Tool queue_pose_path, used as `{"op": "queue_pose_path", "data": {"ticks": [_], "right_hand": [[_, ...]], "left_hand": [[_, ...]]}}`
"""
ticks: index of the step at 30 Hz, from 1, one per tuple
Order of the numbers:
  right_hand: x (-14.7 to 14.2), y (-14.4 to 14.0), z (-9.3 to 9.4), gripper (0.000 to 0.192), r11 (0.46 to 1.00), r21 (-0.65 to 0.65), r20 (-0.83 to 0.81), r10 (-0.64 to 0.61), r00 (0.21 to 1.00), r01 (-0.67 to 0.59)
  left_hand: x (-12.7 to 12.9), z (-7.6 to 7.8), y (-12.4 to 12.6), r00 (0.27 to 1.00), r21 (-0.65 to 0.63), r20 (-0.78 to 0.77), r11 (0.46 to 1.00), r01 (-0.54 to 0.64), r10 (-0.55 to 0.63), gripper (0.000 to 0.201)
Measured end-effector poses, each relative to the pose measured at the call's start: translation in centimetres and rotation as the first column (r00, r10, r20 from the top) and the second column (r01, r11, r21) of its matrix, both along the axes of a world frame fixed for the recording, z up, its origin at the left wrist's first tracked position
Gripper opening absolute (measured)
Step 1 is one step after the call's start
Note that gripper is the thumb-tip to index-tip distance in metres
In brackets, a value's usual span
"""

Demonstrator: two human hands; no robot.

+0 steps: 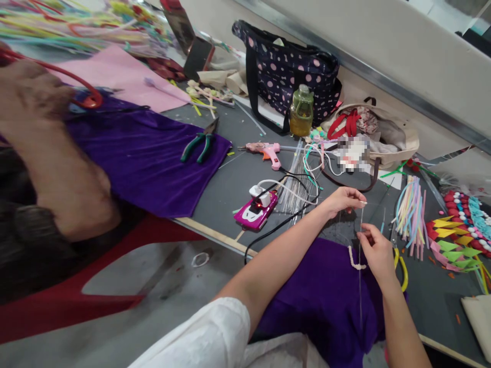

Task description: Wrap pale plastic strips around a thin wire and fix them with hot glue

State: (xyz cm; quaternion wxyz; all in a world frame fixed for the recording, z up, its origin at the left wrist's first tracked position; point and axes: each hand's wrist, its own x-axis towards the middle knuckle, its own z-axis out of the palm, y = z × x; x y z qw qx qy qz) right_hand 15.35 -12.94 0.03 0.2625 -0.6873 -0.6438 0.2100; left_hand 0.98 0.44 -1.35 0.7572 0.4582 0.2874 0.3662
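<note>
Right hand [376,251]: pinch grip on strand [360,286]

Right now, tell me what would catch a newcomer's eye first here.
The vivid purple cloth at left on the table, with green-handled pliers at its corner, jumps out first. Then comes the spotted bag at the back, behind a yellowish bottle. Right of centre, the left hand and right hand pinch a thin strand, with a second purple cloth below.
</note>
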Motion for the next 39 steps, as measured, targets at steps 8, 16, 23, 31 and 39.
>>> {"op": "queue_pose_path", "data": {"ticks": [8,16,23,31,39], "right_hand": [[0.0,-0.9,1.3,0.03,0.951,0.288,-0.045,-0.107,0.993,0.115],[3.2,-2.8,0.7,0.043,0.936,0.066,-0.443,-0.284,0.85,0.347],[2.2,-4.8,-0.2,0.035,0.959,-0.28,-0.705,-0.238,0.668,0.046],[0.4,-5.0,-1.0,0.032,0.954,-0.291,-0.704,-0.266,0.658,0.073],[-0.1,-5.1,-1.5,0.03,0.956,-0.289,-0.636,-0.23,0.737,0.049]], "left_hand": [[0.0,0.0,0.0,0.992,-0.092,0.071,0.991,-0.096,0.102,0.019],[-0.9,-0.3,0.9,0.973,-0.259,0.155,0.957,-0.129,0.173,0.024],[-0.5,-0.4,0.9,0.965,-0.287,0.135,0.941,-0.178,0.223,0.023],[-0.3,-0.1,0.5,0.973,-0.234,0.081,0.953,-0.194,0.218,0.022],[-0.4,0.0,0.4,0.978,-0.193,0.062,0.963,-0.186,0.201,0.015]]}}
